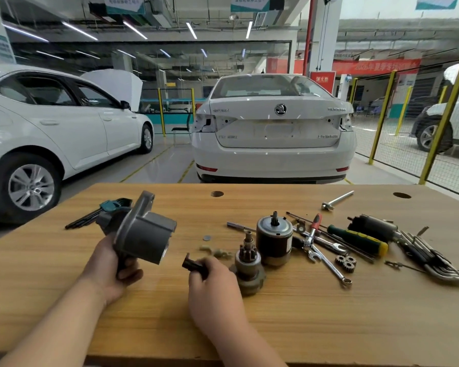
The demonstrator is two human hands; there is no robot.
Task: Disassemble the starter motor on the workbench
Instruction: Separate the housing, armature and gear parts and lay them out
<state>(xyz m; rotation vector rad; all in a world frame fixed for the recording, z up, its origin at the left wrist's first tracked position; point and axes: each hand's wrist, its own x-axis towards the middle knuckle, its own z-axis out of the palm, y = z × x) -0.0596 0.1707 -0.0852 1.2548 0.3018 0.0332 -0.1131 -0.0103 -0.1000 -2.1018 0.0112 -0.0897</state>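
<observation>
1. The left hand (117, 266) is gripping the grey cast-metal starter housing (143, 234) from below, fingers curled round its lower edge, and is holding it tilted above the left part of the light wooden desk (249, 327).
2. The right hand (212, 282) is pinching a small black part (192, 263) in curled fingers, just right of the housing and apart from it; the part is too blurred to identify.
3. A grey pinion gear assembly on a round base (248, 263) is standing upright on the desk, just beside the right hand.
4. A cylindrical motor body with a silver top and dark sides (274, 239) is standing upright just behind it, its shaft pointing up.
5. A small flat grey disc (207, 237) is lying left of the motor body.
6. Three small dark toothed gears (345, 263) are sitting clustered to the right, near a silver combination wrench (329, 268).
7. A screwdriver with a green and yellow handle (358, 241) and a red-handled screwdriver (316, 222) are lying among the tools.
8. A dark cylindrical solenoid (371, 226) is lying farther right, with a set of silver hex keys (435, 260) beside it.
9. A set of black hex keys in a teal holder (98, 213) is lying at the far left, partly hidden behind the housing.
</observation>
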